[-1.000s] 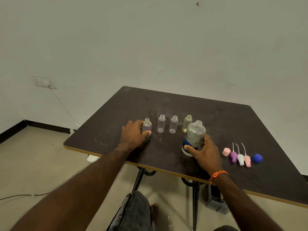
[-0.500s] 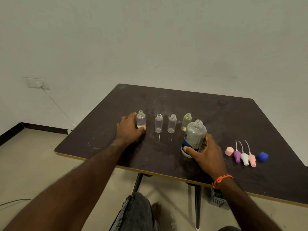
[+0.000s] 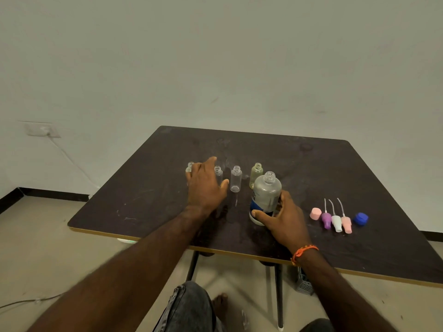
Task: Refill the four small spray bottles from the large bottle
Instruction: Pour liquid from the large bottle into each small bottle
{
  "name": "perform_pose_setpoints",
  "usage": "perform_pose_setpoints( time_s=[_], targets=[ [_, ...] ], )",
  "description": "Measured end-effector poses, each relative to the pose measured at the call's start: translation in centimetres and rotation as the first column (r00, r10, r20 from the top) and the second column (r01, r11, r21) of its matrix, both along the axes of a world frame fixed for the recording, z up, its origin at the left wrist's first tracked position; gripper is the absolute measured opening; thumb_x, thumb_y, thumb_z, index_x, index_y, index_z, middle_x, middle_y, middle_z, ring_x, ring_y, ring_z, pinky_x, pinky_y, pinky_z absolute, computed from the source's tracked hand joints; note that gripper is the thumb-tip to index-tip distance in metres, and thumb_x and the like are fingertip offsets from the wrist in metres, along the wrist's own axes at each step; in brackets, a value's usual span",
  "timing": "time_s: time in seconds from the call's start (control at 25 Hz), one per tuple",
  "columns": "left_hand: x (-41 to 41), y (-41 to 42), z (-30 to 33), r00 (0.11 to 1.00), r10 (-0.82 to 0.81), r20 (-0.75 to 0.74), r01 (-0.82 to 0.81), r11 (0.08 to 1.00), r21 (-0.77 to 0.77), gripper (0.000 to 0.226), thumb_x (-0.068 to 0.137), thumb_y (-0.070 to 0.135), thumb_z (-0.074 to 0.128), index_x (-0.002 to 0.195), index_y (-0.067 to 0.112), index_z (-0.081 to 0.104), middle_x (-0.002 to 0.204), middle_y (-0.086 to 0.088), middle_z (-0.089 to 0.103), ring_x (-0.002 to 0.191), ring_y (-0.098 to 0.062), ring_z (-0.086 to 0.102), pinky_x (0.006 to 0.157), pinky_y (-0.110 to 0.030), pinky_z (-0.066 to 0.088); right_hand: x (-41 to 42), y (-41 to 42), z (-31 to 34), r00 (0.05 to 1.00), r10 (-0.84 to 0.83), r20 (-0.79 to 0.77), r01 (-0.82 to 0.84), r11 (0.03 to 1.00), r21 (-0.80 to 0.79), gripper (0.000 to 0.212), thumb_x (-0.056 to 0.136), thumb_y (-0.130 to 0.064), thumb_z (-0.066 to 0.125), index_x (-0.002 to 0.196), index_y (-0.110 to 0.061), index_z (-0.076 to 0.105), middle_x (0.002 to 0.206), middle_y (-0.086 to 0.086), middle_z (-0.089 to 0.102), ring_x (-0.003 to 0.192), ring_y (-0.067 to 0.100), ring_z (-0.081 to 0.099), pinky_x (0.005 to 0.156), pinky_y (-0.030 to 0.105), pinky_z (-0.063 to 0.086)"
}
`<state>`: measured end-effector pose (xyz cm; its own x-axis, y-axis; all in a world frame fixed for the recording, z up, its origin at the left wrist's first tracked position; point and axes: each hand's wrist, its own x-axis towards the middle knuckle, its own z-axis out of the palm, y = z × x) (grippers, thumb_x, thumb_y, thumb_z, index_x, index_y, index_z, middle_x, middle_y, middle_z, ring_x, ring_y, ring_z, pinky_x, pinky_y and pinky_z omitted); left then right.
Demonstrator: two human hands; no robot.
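Several small uncapped spray bottles stand in a row on the dark table (image 3: pixel 311 164): a clear one at the far left (image 3: pixel 189 167), a second clear one (image 3: pixel 218 172), a third clear one (image 3: pixel 236 179) and a yellowish one (image 3: pixel 256 174). My left hand (image 3: pixel 205 186) hovers over the first two with fingers spread, partly hiding them and holding nothing. The large uncapped bottle (image 3: pixel 265 196) with a blue and white label stands upright in front of the yellowish one. My right hand (image 3: pixel 282 216) grips its lower part.
To the right lie a pink cap (image 3: pixel 315 213), purple (image 3: pixel 326 218), white (image 3: pixel 336 221) and pink (image 3: pixel 346 222) spray heads with dip tubes, and a blue cap (image 3: pixel 361 218). A grey wall stands close behind the table. My knees are below the near edge.
My left hand has let go of the far-left small bottle and moved right, over the second one. My right hand stays on the large bottle.
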<state>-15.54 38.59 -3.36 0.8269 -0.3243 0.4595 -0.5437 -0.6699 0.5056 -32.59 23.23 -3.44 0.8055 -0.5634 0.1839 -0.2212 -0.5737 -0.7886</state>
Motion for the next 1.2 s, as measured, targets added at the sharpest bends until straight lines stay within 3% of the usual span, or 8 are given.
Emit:
perform_pose_setpoints(
  time_s=[0.08, 0.36, 0.56, 0.72, 0.84, 1.0, 1.12, 1.2],
  targets=[
    [0.3, -0.6, 0.1, 0.998, 0.028, -0.047, -0.029, 0.999, -0.034, 0.07, 0.088, 0.035, 0.079, 0.148, 0.014, 0.048, 0.135, -0.005, 0.063, 0.131, -0.029, 0.051, 0.114, -0.047, 0.034, 0.1, -0.1, -0.1, 1.0, -0.005, 0.001, 0.005, 1.0, -0.009, 0.074, 0.07, -0.04, 0.087, 0.131, -0.022, 0.049, 0.132, -0.001, 0.062, 0.109, 0.011, 0.058, 0.089, 0.026, 0.048],
    [0.0, -1.2, -0.2, 0.958, 0.116, -0.262, -0.121, 0.993, -0.001, 0.045, 0.094, 0.039, 0.074, 0.128, 0.012, 0.062, 0.114, -0.008, 0.073, 0.107, -0.029, 0.068, 0.091, -0.043, 0.057, 0.1, -0.2, 0.1, 0.999, 0.03, -0.029, -0.03, 1.0, 0.0, 0.079, 0.073, -0.038, 0.086, 0.137, -0.019, 0.045, 0.14, 0.001, 0.057, 0.123, 0.018, 0.056, 0.093, 0.025, 0.044],
    [-1.8, 0.9, -0.1, 0.971, 0.008, -0.24, -0.011, 1.0, -0.01, 0.04, 0.092, 0.04, 0.077, 0.125, 0.018, 0.068, 0.108, -0.001, 0.075, 0.098, -0.021, 0.069, 0.086, -0.037, 0.057, -0.5, -0.2, 1.7, 0.994, 0.105, -0.005, -0.104, 0.994, 0.042, 0.087, 0.071, -0.047, 0.086, 0.141, -0.025, 0.041, 0.128, -0.013, 0.053, 0.111, 0.003, 0.049, 0.091, 0.022, 0.04],
    [-3.7, 3.0, -1.2, 0.979, -0.071, -0.191, 0.066, 0.997, -0.032, 0.037, 0.09, 0.042, 0.078, 0.118, 0.019, 0.07, 0.099, 0.005, 0.073, 0.092, -0.015, 0.067, 0.085, -0.042, 0.06, -0.2, -0.2, 2.1, 0.992, 0.09, 0.094, -0.096, 0.993, 0.062, 0.087, 0.069, -0.047, 0.087, 0.14, -0.027, 0.04, 0.135, -0.007, 0.056, 0.118, 0.012, 0.056, 0.103, 0.035, 0.049],
    [-4.2, 3.9, -1.4, 0.969, -0.092, -0.227, 0.077, 0.994, -0.074, 0.047, 0.085, 0.043, 0.084, 0.122, 0.022, 0.063, 0.113, 0.003, 0.072, 0.103, -0.015, 0.068, 0.089, -0.042, 0.06, 0.1, 0.0, 2.2, 0.991, 0.095, 0.09, -0.1, 0.994, 0.048, 0.081, 0.071, -0.039, 0.087, 0.136, -0.028, 0.04, 0.133, -0.005, 0.056, 0.116, 0.014, 0.057, 0.102, 0.04, 0.05],
    [-4.2, 4.2, -1.2, 0.97, -0.116, -0.216, 0.102, 0.992, -0.077, 0.045, 0.081, 0.044, 0.087, 0.114, 0.023, 0.065, 0.11, 0.004, 0.073, 0.102, -0.014, 0.068, 0.089, -0.041, 0.06, 0.0, -0.3, 2.0, 0.984, 0.106, 0.144, -0.119, 0.989, 0.083, 0.077, 0.069, -0.034, 0.09, 0.132, -0.034, 0.046, 0.129, -0.01, 0.06, 0.117, 0.011, 0.058, 0.101, 0.04, 0.052],
    [-4.0, 4.4, -1.4, 0.974, -0.148, -0.17, 0.137, 0.988, -0.075, 0.043, 0.078, 0.046, 0.087, 0.114, 0.029, 0.07, 0.108, 0.006, 0.072, 0.102, -0.013, 0.066, 0.091, -0.041, 0.059, 0.1, -0.7, 2.8, 0.985, 0.124, 0.12, -0.116, 0.991, -0.073, 0.079, 0.071, -0.03, 0.088, 0.139, -0.031, 0.048, 0.133, -0.01, 0.058, 0.118, 0.01, 0.056, 0.1, 0.03, 0.049],
    [-3.8, 4.3, -1.5, 0.965, -0.194, -0.176, 0.186, 0.981, -0.063, 0.044, 0.08, 0.044, 0.085, 0.119, 0.03, 0.07, 0.11, 0.005, 0.072, 0.105, -0.013, 0.063, 0.095, -0.042, 0.057, 0.1, -1.0, 3.6, 0.986, 0.15, 0.065, -0.135, 0.972, -0.192, 0.079, 0.072, -0.028, 0.086, 0.141, -0.032, 0.047, 0.134, -0.008, 0.057, 0.115, 0.012, 0.054, 0.097, 0.031, 0.049]
  ],
)
